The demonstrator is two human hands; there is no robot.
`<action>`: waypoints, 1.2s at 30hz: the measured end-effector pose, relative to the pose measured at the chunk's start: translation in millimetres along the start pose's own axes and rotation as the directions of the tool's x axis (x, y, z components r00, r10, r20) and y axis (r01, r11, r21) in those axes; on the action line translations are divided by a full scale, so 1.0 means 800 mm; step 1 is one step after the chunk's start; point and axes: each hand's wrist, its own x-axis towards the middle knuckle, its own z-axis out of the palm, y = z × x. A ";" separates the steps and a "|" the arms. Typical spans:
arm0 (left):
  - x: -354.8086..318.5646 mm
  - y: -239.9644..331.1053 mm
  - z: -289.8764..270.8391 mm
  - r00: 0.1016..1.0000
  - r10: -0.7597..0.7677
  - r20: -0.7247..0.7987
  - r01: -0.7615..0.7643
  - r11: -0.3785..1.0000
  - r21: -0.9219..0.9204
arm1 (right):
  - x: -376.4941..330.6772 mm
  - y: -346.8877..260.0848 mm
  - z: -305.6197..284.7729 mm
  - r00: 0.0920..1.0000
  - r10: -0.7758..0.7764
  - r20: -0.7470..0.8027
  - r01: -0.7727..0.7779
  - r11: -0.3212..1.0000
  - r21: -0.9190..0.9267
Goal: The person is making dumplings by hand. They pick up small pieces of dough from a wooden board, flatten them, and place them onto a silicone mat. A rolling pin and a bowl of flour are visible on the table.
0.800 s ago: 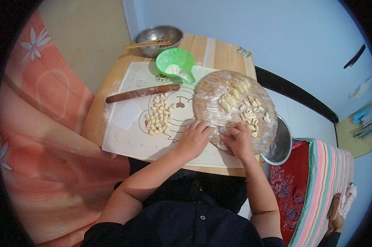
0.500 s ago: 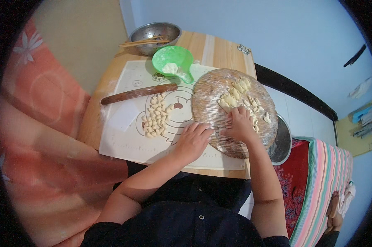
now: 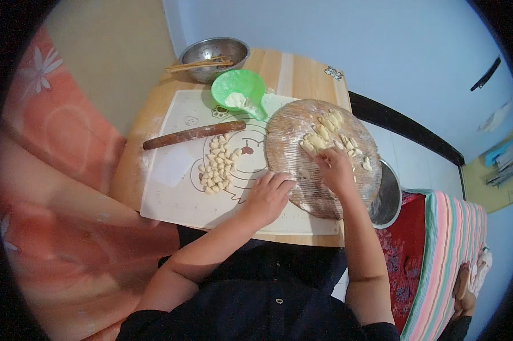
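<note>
A round, ridged board (image 3: 293, 128), dusted with flour, lies partly over a white printed mat (image 3: 168, 207). On its far right half are several shaped dough pieces (image 3: 327, 125). My right hand (image 3: 339, 172) is over the board beside them, thumb and fingertips drawn together; whatever is between them is hidden. At the board's near left edge rests my left hand (image 3: 268, 196), fingers stretched out over the rim. Left of it, small cut dough lumps (image 3: 217, 165) are heaped on the mat. A wooden rolling pin (image 3: 194, 134) lies just beyond the lumps.
A green scoop (image 3: 238, 85) with white flour sits at the mat's far edge. Behind it stands a metal bowl (image 3: 216, 54) with chopsticks across it. Another metal basin (image 3: 388, 196) shows below the board's right side. Orange curtain fabric (image 3: 69, 227) hangs at the left.
My right hand has lifted slightly and its thumb has come in from the board to meet the fingertips. My left hand stays at the board's edge. The view has shifted a little.
</note>
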 end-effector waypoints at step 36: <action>-0.009 -0.009 -0.003 0.993 0.001 -0.118 -0.010 0.997 -0.081 | -0.050 0.001 -0.037 0.981 0.126 -0.151 -0.109 0.987 0.115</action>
